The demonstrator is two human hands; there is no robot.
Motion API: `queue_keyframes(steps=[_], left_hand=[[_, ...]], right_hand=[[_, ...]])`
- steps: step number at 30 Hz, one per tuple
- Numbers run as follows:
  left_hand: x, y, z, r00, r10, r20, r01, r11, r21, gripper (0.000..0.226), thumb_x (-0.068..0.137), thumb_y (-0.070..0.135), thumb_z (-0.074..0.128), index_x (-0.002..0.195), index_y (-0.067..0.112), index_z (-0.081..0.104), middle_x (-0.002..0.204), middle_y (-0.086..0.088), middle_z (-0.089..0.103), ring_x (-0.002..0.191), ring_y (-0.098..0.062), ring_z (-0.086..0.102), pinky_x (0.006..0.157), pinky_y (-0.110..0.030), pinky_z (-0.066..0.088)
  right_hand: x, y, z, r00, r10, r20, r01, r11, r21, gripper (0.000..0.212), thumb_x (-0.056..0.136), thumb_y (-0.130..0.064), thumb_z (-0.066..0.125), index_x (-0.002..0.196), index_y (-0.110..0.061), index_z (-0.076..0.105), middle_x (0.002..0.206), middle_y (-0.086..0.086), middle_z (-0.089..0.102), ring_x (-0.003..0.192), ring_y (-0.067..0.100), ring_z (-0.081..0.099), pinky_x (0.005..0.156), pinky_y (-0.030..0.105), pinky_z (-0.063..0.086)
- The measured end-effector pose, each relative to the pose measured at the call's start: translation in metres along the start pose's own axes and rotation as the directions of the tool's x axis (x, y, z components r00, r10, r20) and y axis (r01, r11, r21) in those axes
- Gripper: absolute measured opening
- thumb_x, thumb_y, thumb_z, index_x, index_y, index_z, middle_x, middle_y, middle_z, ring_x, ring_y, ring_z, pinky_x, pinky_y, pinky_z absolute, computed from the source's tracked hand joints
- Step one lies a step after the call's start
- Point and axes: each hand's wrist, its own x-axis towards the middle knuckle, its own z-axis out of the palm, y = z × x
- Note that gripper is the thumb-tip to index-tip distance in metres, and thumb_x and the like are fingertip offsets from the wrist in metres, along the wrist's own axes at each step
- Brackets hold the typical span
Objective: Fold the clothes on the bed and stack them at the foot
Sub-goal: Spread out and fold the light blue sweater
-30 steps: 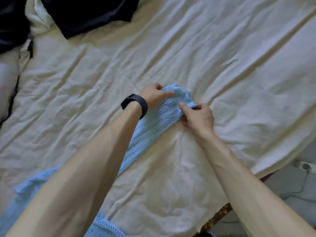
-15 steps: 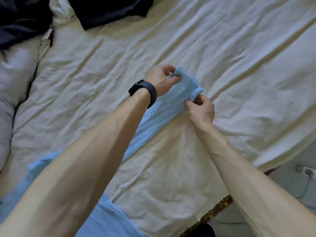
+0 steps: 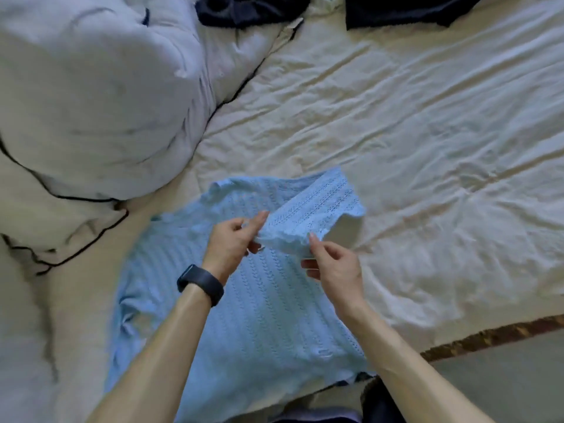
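Observation:
A light blue knitted sweater (image 3: 262, 303) lies spread on the cream bed sheet (image 3: 427, 132) near the bed's front edge. Its right sleeve (image 3: 314, 215) is lifted and doubled back over the body of the sweater. My left hand (image 3: 232, 239), with a black band on the wrist, pinches the sleeve's cuff end from the left. My right hand (image 3: 332, 264) pinches the same cuff end from the right, with thumb and forefinger. Both hands hover just above the sweater's chest.
A bulky white duvet (image 3: 100, 96) with black piping fills the upper left. Two dark garments (image 3: 250, 9) (image 3: 406, 10) lie at the far top edge. The bed's brown frame edge (image 3: 494, 337) and grey floor (image 3: 503, 386) show at the lower right.
Both hands have carried the sleeve end from its stretched-out position on the right back toward the sweater's body. The view has swung left, bringing the duvet and the whole sweater into sight.

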Motion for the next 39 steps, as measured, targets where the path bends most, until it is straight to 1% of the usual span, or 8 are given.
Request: queue_keyframes(steps=[5, 9, 13, 18, 25, 28, 33, 39], left_hand=[[-0.075, -0.167, -0.061, 0.974, -0.094, -0.204, 0.107, 0.993, 0.057, 0.039, 0.082, 0.024, 0.08, 0.061, 0.018, 0.047, 0.054, 0.005, 0.05, 0.053, -0.013, 0.046, 0.057, -0.03, 0.041], [-0.129, -0.3, -0.08, 0.914, -0.229, -0.336, 0.174, 0.967, -0.184, 0.029, 0.083, 0.016, 0.078, 0.082, 0.028, 0.052, 0.073, 0.007, 0.058, 0.057, 0.0, 0.051, 0.061, -0.022, 0.041], [-0.155, -0.397, -0.091, 0.889, -0.361, -0.281, 0.287, 0.919, -0.27, 0.027, 0.085, 0.021, 0.077, 0.092, 0.038, 0.057, 0.089, 0.001, 0.067, 0.072, -0.015, 0.064, 0.069, -0.034, 0.052], [-0.155, -0.449, -0.111, 0.907, -0.392, -0.157, 0.374, 0.918, -0.131, 0.015, 0.093, 0.018, 0.068, 0.095, 0.031, 0.06, 0.087, 0.006, 0.066, 0.083, -0.023, 0.065, 0.066, -0.029, 0.047], [-0.121, -0.427, -0.119, 0.962, -0.223, -0.156, 0.252, 0.945, 0.206, 0.024, 0.09, 0.015, 0.059, 0.113, 0.022, 0.057, 0.105, 0.002, 0.057, 0.095, -0.022, 0.061, 0.08, -0.031, 0.047], [-0.092, -0.389, -0.111, 0.991, -0.121, -0.053, 0.131, 0.955, 0.265, 0.032, 0.093, 0.018, 0.059, 0.124, 0.019, 0.055, 0.122, -0.004, 0.055, 0.11, -0.024, 0.058, 0.093, -0.035, 0.048], [-0.028, -0.309, -0.089, 0.992, -0.019, 0.121, -0.034, 0.908, 0.417, 0.046, 0.096, 0.028, 0.056, 0.14, 0.023, 0.045, 0.14, -0.004, 0.046, 0.125, -0.025, 0.05, 0.102, -0.043, 0.047], [0.066, -0.201, -0.062, 0.986, 0.083, 0.142, -0.132, 0.915, 0.382, 0.054, 0.095, 0.033, 0.062, 0.143, 0.018, 0.043, 0.14, -0.008, 0.047, 0.128, -0.025, 0.05, 0.107, -0.037, 0.041]], right_hand=[[-0.073, 0.124, 0.092, 0.989, 0.133, 0.059, -0.112, 0.957, -0.269, 0.01, 0.078, -0.021, 0.084, 0.078, -0.018, 0.074, 0.074, -0.004, 0.073, 0.074, 0.016, 0.067, 0.08, 0.042, 0.056], [-0.131, 0.22, 0.135, 0.992, 0.127, 0.024, -0.105, 0.899, -0.424, 0.023, 0.072, -0.018, 0.081, 0.084, -0.024, 0.063, 0.078, -0.009, 0.069, 0.074, 0.007, 0.064, 0.063, 0.014, 0.045], [-0.166, 0.293, 0.152, 0.976, 0.217, 0.013, -0.175, 0.817, -0.549, 0.043, 0.073, -0.021, 0.083, 0.098, -0.025, 0.049, 0.091, -0.005, 0.067, 0.082, 0.008, 0.066, 0.076, 0.025, 0.052], [-0.169, 0.323, 0.163, 0.935, 0.354, 0.021, -0.239, 0.672, -0.701, 0.06, 0.072, -0.023, 0.086, 0.116, -0.026, 0.045, 0.095, -0.008, 0.071, 0.092, 0.013, 0.07, 0.084, 0.035, 0.054], [-0.13, 0.285, 0.159, 0.9, 0.435, 0.001, -0.193, 0.403, -0.895, 0.033, 0.078, -0.046, 0.08, 0.095, -0.022, 0.066, 0.093, -0.003, 0.072, 0.094, 0.02, 0.07, 0.077, 0.033, 0.054], [-0.105, 0.244, 0.137, 0.921, 0.389, -0.037, -0.245, 0.502, -0.83, 0.03, 0.084, -0.052, 0.074, 0.084, -0.022, 0.068, 0.087, 0.0, 0.075, 0.082, 0.02, 0.073, 0.069, 0.032, 0.056], [-0.047, 0.178, 0.1, 0.971, 0.194, -0.139, -0.232, 0.902, -0.363, 0.016, 0.094, -0.026, 0.072, 0.093, -0.011, 0.068, 0.087, 0.008, 0.069, 0.073, 0.017, 0.062, 0.065, 0.027, 0.05], [0.03, 0.108, 0.101, 0.955, 0.258, -0.145, -0.246, 0.964, 0.097, 0.023, 0.1, -0.04, 0.058, 0.091, -0.021, 0.067, 0.075, -0.009, 0.073, 0.065, 0.006, 0.065, 0.072, 0.026, 0.047]])
